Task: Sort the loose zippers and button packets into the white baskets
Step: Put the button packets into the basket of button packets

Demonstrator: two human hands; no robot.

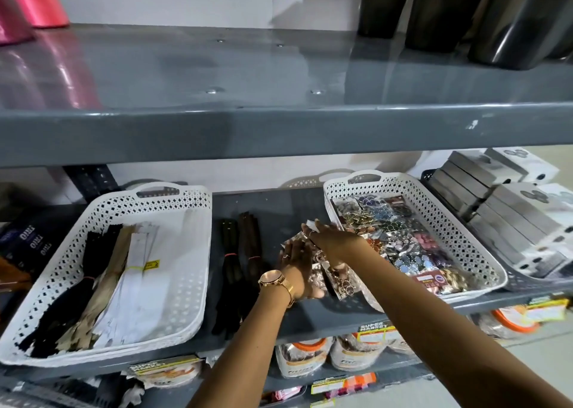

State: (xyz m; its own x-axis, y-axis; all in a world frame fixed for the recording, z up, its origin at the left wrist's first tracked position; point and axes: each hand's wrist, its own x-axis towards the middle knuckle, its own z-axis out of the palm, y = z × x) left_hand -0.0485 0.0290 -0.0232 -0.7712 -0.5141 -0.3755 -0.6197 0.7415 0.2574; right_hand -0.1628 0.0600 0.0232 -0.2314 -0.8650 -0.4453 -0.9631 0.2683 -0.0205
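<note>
Two white perforated baskets sit on the grey middle shelf. The left basket (198, 196) holds bundled black, beige and white zippers (124, 271). The right basket (459, 234) is filled with clear button packets (403, 240). Between them lie two dark zipper bundles (235, 252) and a small heap of loose button packets (338, 280). My left hand (294, 265), with a rose-gold watch on the wrist, rests on that heap with fingers spread over the packets. My right hand (328, 237) crosses above it and pinches a packet edge at the heap's top.
The upper grey shelf edge (279, 128) overhangs close above the baskets. Stacked grey and white boxes (508, 215) fill the shelf's right end. Dark packets (28, 240) lie at the far left. Jars with orange lids (310, 358) stand on the shelf below.
</note>
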